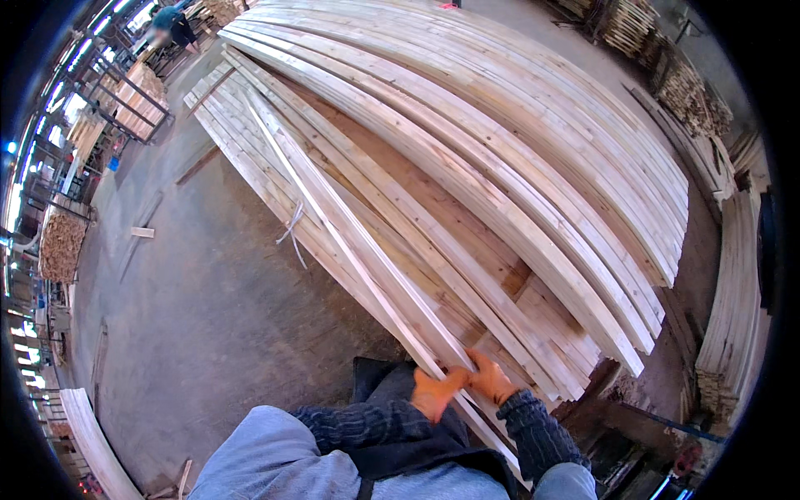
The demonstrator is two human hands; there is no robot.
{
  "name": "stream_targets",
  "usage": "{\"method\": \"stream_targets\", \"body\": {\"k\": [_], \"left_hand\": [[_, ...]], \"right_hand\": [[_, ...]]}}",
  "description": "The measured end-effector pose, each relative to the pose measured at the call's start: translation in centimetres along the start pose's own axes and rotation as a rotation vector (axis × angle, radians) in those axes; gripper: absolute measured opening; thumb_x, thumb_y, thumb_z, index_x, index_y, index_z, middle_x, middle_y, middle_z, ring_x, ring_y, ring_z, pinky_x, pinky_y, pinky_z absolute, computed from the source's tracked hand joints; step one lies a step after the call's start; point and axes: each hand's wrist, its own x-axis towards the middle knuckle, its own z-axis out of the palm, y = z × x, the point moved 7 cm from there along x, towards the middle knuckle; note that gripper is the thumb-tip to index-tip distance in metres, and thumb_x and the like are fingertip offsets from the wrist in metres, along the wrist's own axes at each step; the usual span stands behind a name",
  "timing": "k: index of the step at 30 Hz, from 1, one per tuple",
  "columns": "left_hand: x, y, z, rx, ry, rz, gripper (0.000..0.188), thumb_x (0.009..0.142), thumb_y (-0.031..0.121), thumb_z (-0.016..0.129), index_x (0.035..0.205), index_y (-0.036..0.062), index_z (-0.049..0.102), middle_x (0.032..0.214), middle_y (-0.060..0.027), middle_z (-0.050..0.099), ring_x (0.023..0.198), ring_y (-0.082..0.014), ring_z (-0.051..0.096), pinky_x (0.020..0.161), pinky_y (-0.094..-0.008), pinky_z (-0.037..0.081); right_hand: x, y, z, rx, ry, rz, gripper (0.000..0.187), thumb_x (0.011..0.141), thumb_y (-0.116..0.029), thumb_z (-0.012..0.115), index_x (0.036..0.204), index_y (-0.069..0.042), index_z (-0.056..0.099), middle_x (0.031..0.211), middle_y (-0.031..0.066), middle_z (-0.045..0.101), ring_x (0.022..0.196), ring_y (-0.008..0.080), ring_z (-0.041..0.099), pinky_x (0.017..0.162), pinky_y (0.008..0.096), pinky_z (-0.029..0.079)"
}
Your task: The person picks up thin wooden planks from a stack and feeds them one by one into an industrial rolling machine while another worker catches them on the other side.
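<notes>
Orange gloves cover both of my hands. A long pale wooden board [367, 254] lies slantwise over the near edge of the lumber stack [533, 125], and its near end runs past my waist. My left hand [437, 393] is closed around the board near this end. Just to its right, almost touching it, my right hand [492, 379] grips the same board with fingers curled over its edge. Part of the fingers is hidden by the wood. A pale strap [293, 223] hangs from the stack's left side.
Long boards lie in uneven layers ahead, with gaps between some rows. Grey concrete floor [225, 292] stretches to the left, with a small wood offcut [142, 232] on it. Timber piles [727, 308] stand on the right. A person [172, 27] bends over far left.
</notes>
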Motion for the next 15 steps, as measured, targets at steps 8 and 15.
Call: {"method": "stream_targets", "body": {"k": [8,15], "left_hand": [[2.6,-6.4,4.5,0.990,-0.470,0.361,0.059,0.103,0.041,0.061,0.146,0.0030,0.051,0.132,-0.0203,0.064,0.115,-0.0320,0.066,0.100,-0.0404,0.053],[-1.4,-4.2,6.7,1.351,-0.822,0.538,0.046,0.101,0.024,0.059,0.145,0.0104,0.058,0.134,-0.0129,0.067,0.114,-0.0288,0.069,0.102,-0.0399,0.053]], "right_hand": [[4.9,-1.5,1.0,0.204,-0.268,0.113,0.115,0.084,-0.063,0.077,0.162,0.006,0.028,0.153,0.0337,0.049,0.144,0.0383,0.050,0.117,0.0418,0.042],[2.8,-4.0,0.6,-0.093,-0.240,0.146,0.124,0.072,-0.057,0.086,0.166,-0.004,0.025,0.137,0.0315,0.064,0.124,0.0379,0.065,0.104,0.0410,0.052]]}}
